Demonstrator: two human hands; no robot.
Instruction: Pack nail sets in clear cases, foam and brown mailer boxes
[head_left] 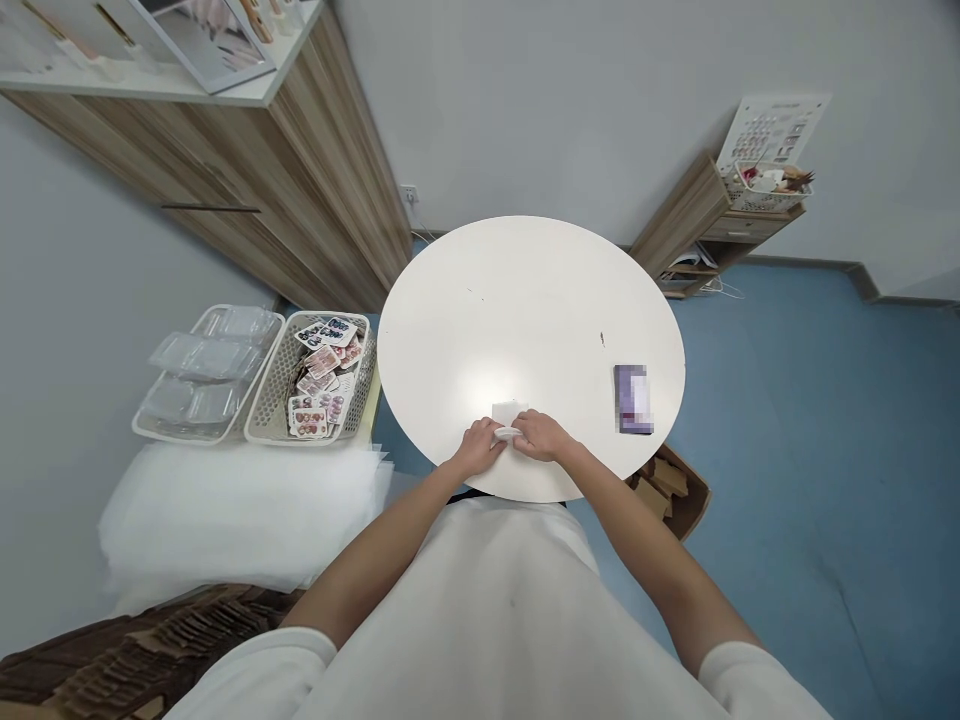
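Note:
Near the front edge of the round white table (525,300), both hands grip a small white sheet (508,412) that looks thin and soft. Its far part lies flat, while its near edge is folded or rolled up between the hands. My left hand (480,447) has its fingers closed on the left end of the fold. On the right end, my right hand (541,436) is closed with thumb and fingers. Whether anything is wrapped inside the sheet is hidden.
A purple box (634,400), blurred, lies on the table's right side. To the left stand a white basket (259,410) of printed nail cards (322,372) and a basket (142,425) of clear plastic cases (206,355). White foam sheets (240,510) are stacked below; a cardboard box (694,505) sits right.

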